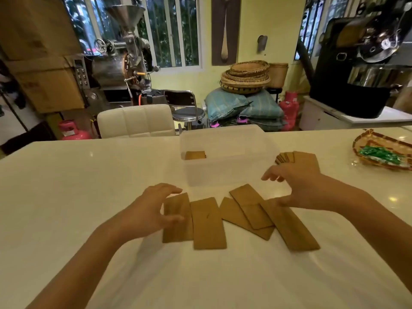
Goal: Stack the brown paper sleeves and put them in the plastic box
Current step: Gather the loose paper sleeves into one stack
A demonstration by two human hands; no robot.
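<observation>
1. Hovering over the leftmost flat brown paper sleeve (178, 221), the left hand (147, 210) has its fingers spread and curled, thumb apart from the rest, gripping nothing; whether any fingertip touches the paper cannot be told through the blur.
2. Lying just right of that one, a second flat brown paper sleeve (208, 224) sits lengthwise on the glossy white tabletop (89, 186), its left edge against or slightly over its neighbour.
3. Next come two tilted brown paper sleeves (247, 215), one overlapping the other, both leaning toward the left at their far ends.
4. A fifth long brown paper sleeve (292, 228) lies slanted at the right end of the row, its far end under the right hand.
5. Behind the row stands a translucent rectangular plastic box (227, 170), open on top; a small stack of brown sleeves (195, 155) rests inside at its left end.
6. The right hand (298, 186) is held above the row's right end, fingers open and loosely bent, clamped on nothing.
7. Beyond that hand, a fanned pile of brown sleeves (298, 158) lies just right of the box.
8. Far right, a woven tray (383, 152) holds green wrapped items (379, 155).
</observation>
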